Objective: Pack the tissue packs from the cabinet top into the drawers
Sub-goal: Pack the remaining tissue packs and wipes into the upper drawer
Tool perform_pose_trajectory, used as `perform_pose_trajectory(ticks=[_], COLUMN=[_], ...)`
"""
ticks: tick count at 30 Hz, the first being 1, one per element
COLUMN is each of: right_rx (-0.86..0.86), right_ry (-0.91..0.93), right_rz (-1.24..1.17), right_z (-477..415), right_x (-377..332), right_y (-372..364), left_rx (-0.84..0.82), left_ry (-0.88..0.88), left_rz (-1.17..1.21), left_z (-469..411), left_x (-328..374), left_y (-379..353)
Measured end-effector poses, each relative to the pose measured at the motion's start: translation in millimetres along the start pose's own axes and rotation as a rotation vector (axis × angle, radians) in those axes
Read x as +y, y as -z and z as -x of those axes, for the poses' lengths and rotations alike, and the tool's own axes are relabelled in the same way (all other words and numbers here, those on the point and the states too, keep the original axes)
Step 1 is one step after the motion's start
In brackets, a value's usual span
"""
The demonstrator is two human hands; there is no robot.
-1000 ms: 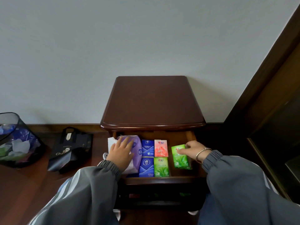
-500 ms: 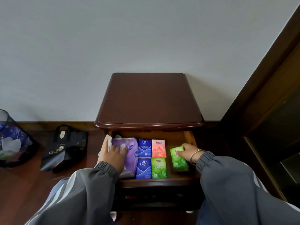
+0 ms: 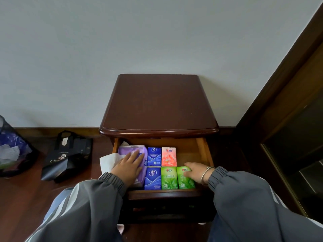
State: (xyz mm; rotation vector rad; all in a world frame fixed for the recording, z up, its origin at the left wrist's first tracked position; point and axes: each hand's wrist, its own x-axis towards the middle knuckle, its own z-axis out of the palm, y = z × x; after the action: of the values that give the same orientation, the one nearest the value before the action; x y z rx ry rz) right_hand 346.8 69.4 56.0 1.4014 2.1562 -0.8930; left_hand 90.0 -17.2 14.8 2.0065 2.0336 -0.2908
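The top drawer (image 3: 201, 151) of the dark wooden cabinet (image 3: 159, 105) stands pulled out, and every tissue pack in view lies flat inside it. At the drawer's left end lies the large purple pack (image 3: 130, 148). The left hand (image 3: 128, 167) rests on it palm down, fingers straight and slightly spread, curled round nothing. A white tissue sheet (image 3: 109, 160) sticks out from under that hand and hangs over the drawer's left wall. In the drawer's middle the smaller packs sit in two rows, edges touching: the far blue pack (image 3: 154, 156) and the pink pack (image 3: 168, 156) toward the drawer's back, the near blue pack (image 3: 152, 179) and the left green pack (image 3: 169, 178) against its front. The right green pack (image 3: 184, 180) lies just beside the left green one, also at the drawer's front. The right hand (image 3: 195, 172), with a metal bangle (image 3: 206, 173) at the wrist, holds this pack at its far right corner, thumb at the top edge and bent fingers on its face. The drawer's back right corner shows bare wood. On the floor well left of the drawer stand a black bag (image 3: 68, 156) and a dark bin (image 3: 12, 151).
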Motion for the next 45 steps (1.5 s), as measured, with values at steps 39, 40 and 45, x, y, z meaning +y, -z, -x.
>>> perform_pose_trajectory(ticks=[39,40,45], right_rx=[0.358,0.369,0.471], right_ry=[0.364,0.368,0.366], right_rz=[-0.122,-0.135,-0.211], right_z=[33,32,16], right_x=[-12,-16,-53], right_y=[-7,-9,-14], left_rx=[0.374,0.274,0.058], left_ry=[0.178,0.137,0.138], left_rz=[0.591,0.602,0.711], left_z=[44,40,32], left_x=[10,15,17], left_y=[35,32,21])
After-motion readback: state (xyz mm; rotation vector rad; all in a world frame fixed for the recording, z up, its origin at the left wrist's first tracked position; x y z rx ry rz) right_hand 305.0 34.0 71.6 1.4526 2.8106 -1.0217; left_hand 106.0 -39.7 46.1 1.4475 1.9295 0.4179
